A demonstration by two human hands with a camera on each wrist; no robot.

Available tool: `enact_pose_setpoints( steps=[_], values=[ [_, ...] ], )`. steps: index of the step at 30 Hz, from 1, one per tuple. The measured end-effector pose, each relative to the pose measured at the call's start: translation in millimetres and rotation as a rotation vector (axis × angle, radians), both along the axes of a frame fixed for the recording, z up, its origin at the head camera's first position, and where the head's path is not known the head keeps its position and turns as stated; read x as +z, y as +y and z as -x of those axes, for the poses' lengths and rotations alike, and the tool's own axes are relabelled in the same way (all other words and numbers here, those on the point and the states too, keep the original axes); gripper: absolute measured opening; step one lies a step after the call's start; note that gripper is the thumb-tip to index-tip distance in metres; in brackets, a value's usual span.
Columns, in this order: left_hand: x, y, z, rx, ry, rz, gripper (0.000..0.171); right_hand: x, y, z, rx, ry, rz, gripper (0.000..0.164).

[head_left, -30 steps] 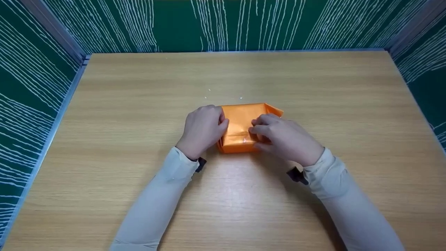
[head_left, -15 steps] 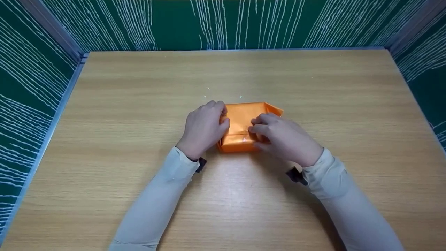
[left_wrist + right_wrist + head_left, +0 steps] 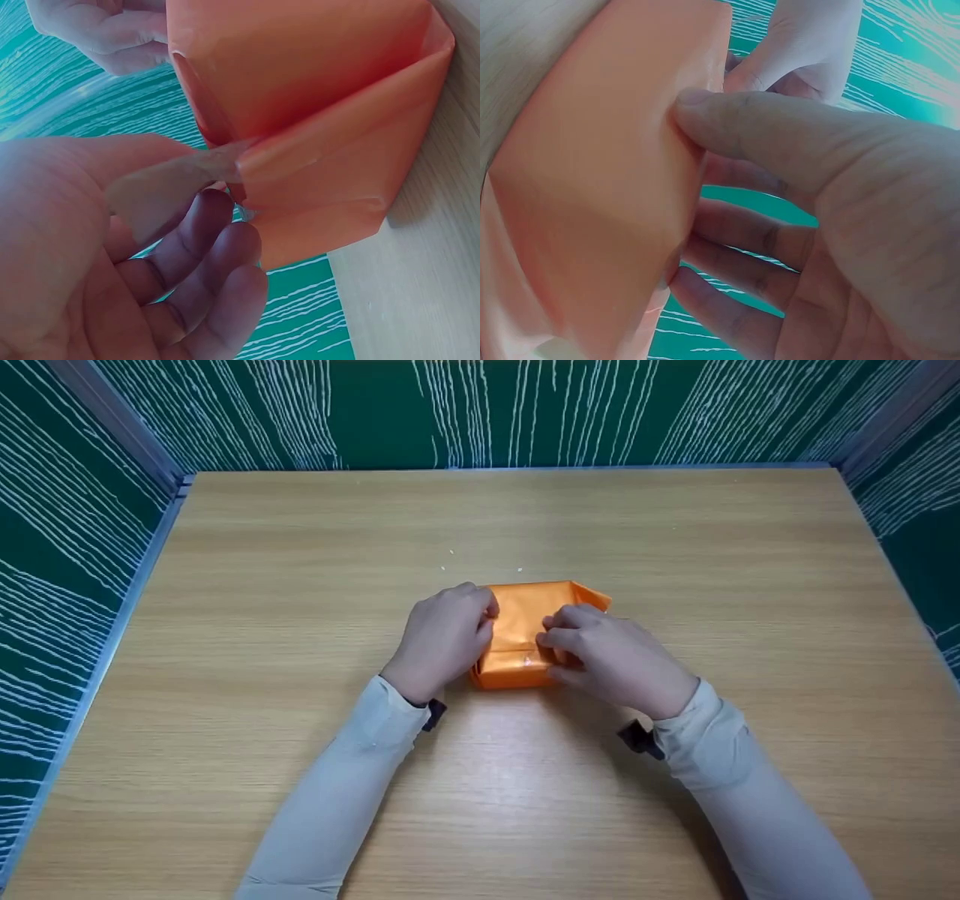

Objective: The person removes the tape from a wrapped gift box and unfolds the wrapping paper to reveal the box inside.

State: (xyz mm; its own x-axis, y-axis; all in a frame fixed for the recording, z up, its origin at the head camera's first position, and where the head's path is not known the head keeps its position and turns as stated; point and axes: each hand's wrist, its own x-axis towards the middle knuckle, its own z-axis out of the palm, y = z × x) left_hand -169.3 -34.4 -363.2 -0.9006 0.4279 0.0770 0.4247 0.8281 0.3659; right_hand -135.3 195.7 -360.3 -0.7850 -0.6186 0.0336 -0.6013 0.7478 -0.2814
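Note:
An orange paper-wrapped package (image 3: 525, 619) lies on the table, its end folded into a pointed flap (image 3: 322, 169) in the left wrist view. From that flap a strip of clear tape (image 3: 161, 191) sticks out across my left thumb. My left hand (image 3: 444, 637) is at the package's left end, thumb and fingers bent around the strip; their exact contact is partly hidden. My right hand (image 3: 611, 656) grips the package's right side, with the thumb (image 3: 705, 120) pressed on the near face and the fingers over the top.
Tiny white scraps (image 3: 519, 570) lie on the wooden table (image 3: 300, 547) beyond the package. Green walls with white streaks (image 3: 375, 420) border the back and both sides. Dark wrist straps (image 3: 641, 739) sit at the cuffs of the light sleeves.
My left hand has shifted slightly right, farther over the package's left end, and its fingers have closed toward the thumb. The right hand and the package stay nearly still.

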Motion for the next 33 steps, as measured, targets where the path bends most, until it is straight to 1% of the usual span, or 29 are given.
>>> enact_pose_setpoints(
  steps=[8,12,20,27,33],
  values=[
    [1.3,-2.0,-0.4,0.003,0.030,-0.005,0.018,0.4,-0.2,-0.1,0.001,0.002,-0.004,0.039],
    [3.3,-4.8,-0.4,0.008,0.026,-0.017,0.018,0.7,-0.3,0.0,-0.002,0.003,-0.009,0.040],
    [7.4,-11.4,2.0,0.018,-0.018,-0.040,0.019,0.1,0.9,-0.2,0.014,0.024,0.017,0.038],
    [12.4,-18.1,4.0,0.065,-0.086,-0.023,0.015,0.4,1.0,-0.1,0.010,0.016,0.013,0.037],
    [14.7,-22.5,4.7,0.086,-0.102,-0.016,0.013,1.9,0.3,0.0,0.001,-0.003,-0.003,0.040]
  ],
)
